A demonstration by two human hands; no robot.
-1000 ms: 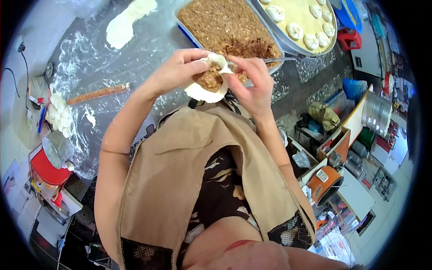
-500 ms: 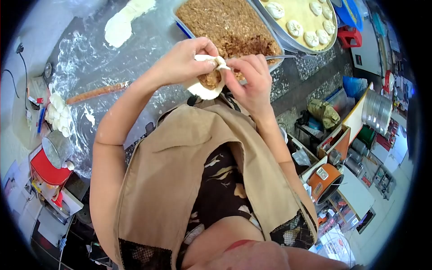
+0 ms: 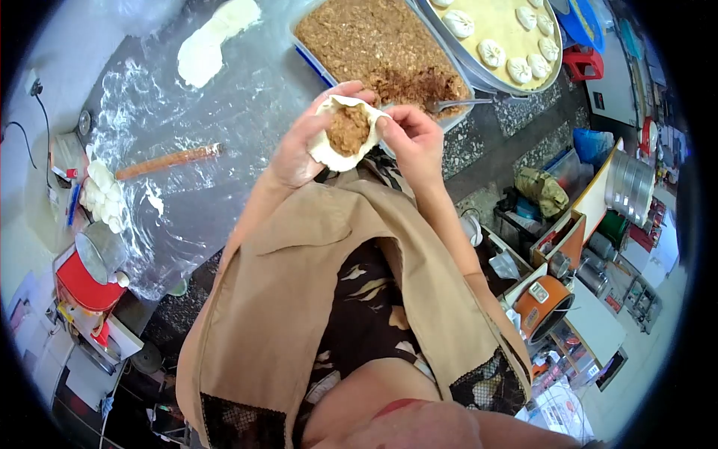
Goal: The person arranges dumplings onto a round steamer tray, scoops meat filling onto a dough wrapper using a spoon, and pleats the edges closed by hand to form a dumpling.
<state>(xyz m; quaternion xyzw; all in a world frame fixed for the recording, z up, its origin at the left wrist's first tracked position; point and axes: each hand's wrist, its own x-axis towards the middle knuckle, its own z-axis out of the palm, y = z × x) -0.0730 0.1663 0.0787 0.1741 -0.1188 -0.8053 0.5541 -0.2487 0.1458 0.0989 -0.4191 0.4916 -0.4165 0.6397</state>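
The floured grey worktop [image 3: 202, 198] spreads to the left; at its far side sits the tub [image 3: 315, 64] of brown filling, just beside a round tray [image 3: 493, 16] of pleated buns. A flattened dough strip [image 3: 206, 52] and a rolling pin [image 3: 168, 161] lie farther left. The left hand [image 3: 298, 146] is cupped round the left side of the dough wrapper [image 3: 324, 152], fingers curled behind its far edge — the thumb is blurred. The right hand [image 3: 413, 142] pinches the wrapper's right edge between thumb and forefinger. So the wrapper sits between both hands, near the tub — open upward, around a lump of filling [image 3: 348, 131].
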